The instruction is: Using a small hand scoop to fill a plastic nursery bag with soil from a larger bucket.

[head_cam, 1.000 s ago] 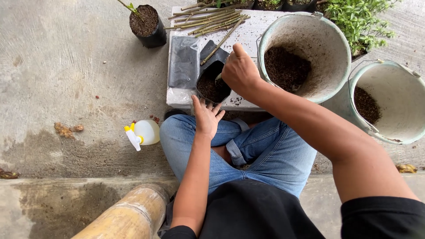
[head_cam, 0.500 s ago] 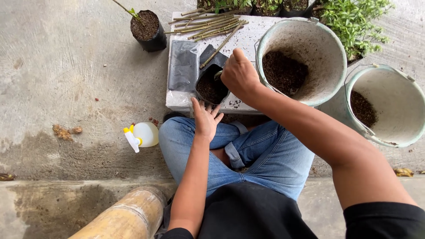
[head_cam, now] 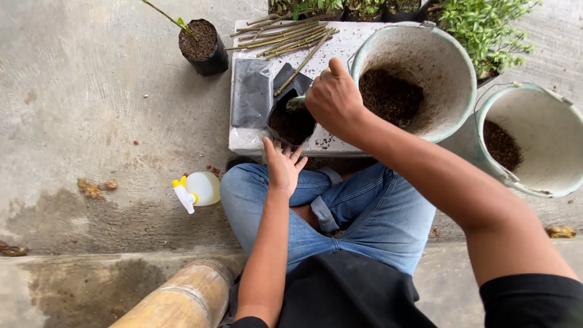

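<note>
**Soil going into the black grow bag on the white slab**

From the left I see a small white spray bottle with a yellow nozzle (head_cam: 197, 189) lying on the concrete, and farther up a filled black nursery bag with a thin green seedling (head_cam: 203, 45). My left hand (head_cam: 283, 165) rests with fingers spread and holding nothing, against the near edge of the white foam slab (head_cam: 243, 141). On the slab stands the open black plastic grow bag (head_cam: 293, 118), partly filled with dark soil. My right hand (head_cam: 334, 100) is closed around a small tool whose greenish tip just shows over the bag's mouth. Right of it sit the large pale bucket of soil (head_cam: 419, 54) and a second pale bucket (head_cam: 537, 140). I judge this the filling step; the next move calls for keeping the bag's mouth steady.
</note>
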